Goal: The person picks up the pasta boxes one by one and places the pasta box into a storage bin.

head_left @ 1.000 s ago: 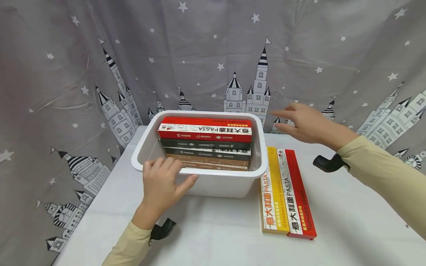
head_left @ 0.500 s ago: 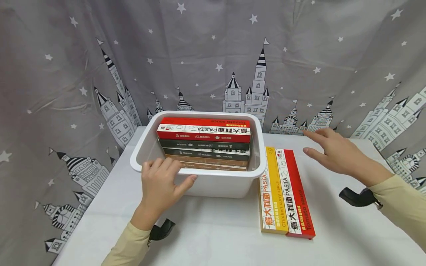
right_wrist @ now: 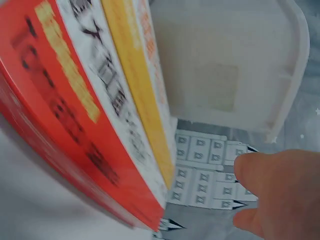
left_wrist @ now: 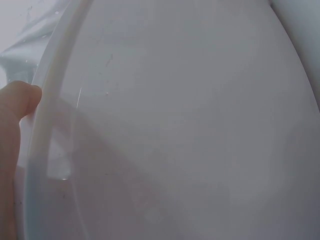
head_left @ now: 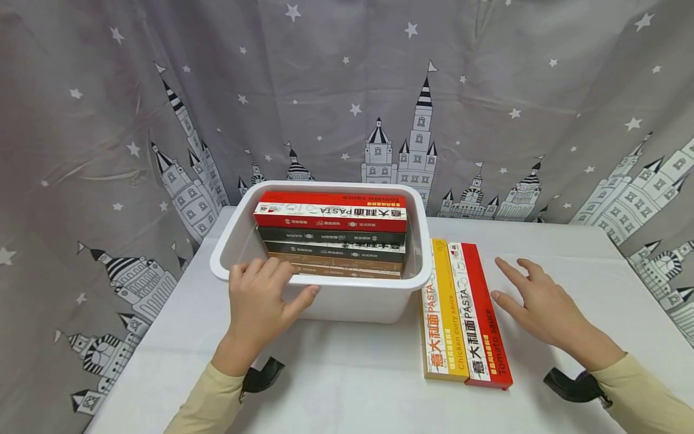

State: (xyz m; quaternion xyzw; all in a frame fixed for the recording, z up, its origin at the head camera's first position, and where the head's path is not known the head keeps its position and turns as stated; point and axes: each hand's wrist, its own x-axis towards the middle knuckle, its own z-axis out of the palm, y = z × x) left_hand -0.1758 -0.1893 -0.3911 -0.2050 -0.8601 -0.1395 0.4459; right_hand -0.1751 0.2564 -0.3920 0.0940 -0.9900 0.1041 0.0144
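Note:
My left hand grips the front rim of a white plastic bin, fingers hooked over it. A digit shows at the rim in the left wrist view. The bin holds pasta boxes: a red one at the back, dark ones in the middle and brown ones in front. Right of the bin, a yellow pasta box and a red pasta box lie side by side. My right hand hovers to the right of that red box, fingers extended, holding nothing.
A white table lies beneath everything. Behind it hangs a grey curtain printed with stars and castles. Each wrist carries a black mount, the left one near the bin's front and the right one beyond the boxes.
My right hand has moved from above the bin's right side outward to the right, then down beside the red box. My left hand and the boxes have stayed put.

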